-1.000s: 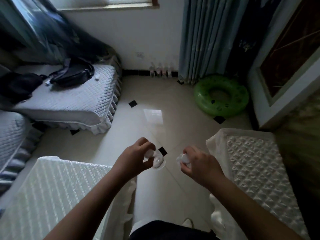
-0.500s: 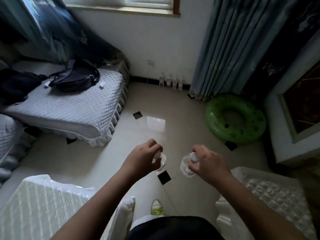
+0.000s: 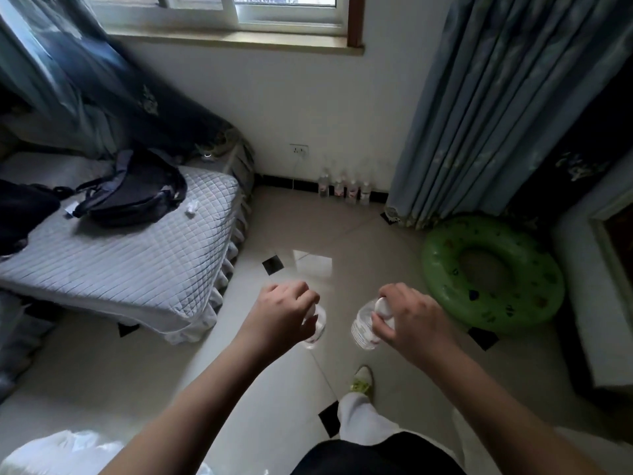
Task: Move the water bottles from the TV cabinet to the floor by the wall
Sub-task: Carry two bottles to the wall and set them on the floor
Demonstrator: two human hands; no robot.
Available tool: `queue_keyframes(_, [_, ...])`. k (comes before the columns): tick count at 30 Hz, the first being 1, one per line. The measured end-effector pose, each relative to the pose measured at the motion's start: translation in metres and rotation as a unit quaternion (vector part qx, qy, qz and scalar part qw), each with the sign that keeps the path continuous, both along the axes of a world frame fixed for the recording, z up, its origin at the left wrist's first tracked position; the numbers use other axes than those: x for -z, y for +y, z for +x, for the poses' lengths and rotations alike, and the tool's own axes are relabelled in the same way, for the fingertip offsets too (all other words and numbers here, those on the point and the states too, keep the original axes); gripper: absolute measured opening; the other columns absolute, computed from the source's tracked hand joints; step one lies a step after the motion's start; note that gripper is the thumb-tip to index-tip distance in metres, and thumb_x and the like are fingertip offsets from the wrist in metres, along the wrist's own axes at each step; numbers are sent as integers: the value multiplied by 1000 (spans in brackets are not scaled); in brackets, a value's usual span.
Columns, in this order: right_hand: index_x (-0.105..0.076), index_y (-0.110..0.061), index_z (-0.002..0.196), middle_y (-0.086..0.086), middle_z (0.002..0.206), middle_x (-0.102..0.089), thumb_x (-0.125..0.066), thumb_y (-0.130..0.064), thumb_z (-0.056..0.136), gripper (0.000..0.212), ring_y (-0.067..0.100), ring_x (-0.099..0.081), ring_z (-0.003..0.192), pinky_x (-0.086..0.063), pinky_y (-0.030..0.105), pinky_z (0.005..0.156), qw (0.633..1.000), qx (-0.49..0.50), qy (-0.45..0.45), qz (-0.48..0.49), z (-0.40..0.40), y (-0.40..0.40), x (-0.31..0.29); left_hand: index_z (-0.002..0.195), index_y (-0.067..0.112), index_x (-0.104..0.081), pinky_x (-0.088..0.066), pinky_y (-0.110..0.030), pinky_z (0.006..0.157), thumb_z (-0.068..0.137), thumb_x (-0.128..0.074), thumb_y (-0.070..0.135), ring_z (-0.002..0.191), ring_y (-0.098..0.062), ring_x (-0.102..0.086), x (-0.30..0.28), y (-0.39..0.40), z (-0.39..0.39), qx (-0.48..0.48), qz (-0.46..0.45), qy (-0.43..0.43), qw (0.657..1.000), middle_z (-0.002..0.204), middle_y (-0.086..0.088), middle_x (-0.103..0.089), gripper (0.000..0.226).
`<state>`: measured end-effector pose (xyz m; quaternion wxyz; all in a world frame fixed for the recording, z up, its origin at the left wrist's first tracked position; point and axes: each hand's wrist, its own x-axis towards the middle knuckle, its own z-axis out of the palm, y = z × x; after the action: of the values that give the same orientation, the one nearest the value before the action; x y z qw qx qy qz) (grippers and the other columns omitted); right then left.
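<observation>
My left hand [image 3: 282, 311] grips a clear water bottle [image 3: 315, 329] by its top, and the bottle hangs down over the tiled floor. My right hand [image 3: 407, 320] holds a second clear water bottle [image 3: 362, 325] the same way, by its white cap. Both hands are in mid-air at the centre of the view. Several more water bottles [image 3: 344, 188] stand in a row on the floor against the white wall, below a wall socket [image 3: 299, 150]. The TV cabinet is out of sight.
A quilted grey bed [image 3: 137, 255] with a dark backpack [image 3: 132, 188] fills the left. A green inflatable ring [image 3: 491, 274] lies on the floor at right, under a blue curtain [image 3: 479, 108]. Pale tiled floor [image 3: 335, 234] runs between them to the wall. My foot [image 3: 361, 382] steps forward.
I have walked forward toward the wall: the row of bottles, the bed and the green ring are closer, and the white cushions have slid out of view. Both hands keep their bottles.
</observation>
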<state>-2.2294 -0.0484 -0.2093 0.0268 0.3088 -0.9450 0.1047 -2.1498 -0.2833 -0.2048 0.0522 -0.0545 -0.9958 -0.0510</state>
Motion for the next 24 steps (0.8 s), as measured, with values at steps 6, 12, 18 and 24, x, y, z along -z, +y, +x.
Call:
queue_keyframes(6, [-57,-24,88,-4,77,-57,-45,-47,75,29,19,-54,67,-42,31,59,1000,-10,7,12,-112,-28,5,83,20,-62,-41,-29,60,70,-58,35,63,-21,-57,-1,-18,-109,11,-22,15,1000,80,2,-60,21])
queue_keyframes(12, [-59,-22,86,-3,76,-56,-42,-49,76,33,22,-55,66,-42,33,61,999,-33,16,21,-212,-66,-1,85,17,-63,-39,-33,60,75,-52,28,64,-24,-55,-9,-49,-198,-5,-18,41,999,81,-1,-59,19])
queue_keyframes(18, [-59,-21,83,-3,72,-56,-41,-50,75,35,21,-56,62,-42,32,56,999,-27,26,25,-296,-116,-1,89,15,-60,-42,-33,55,75,-58,22,65,-25,-53,0,-100,-283,-4,15,50,999,81,-3,-57,16])
queue_keyframes(24, [-57,-23,86,-4,76,-56,-40,-50,76,34,20,-57,65,-43,32,57,997,-7,-9,70,-374,-177,29,89,14,-60,-44,-35,51,76,-56,24,63,-24,-52,37,-168,-373,29,11,24,999,79,-3,-56,17])
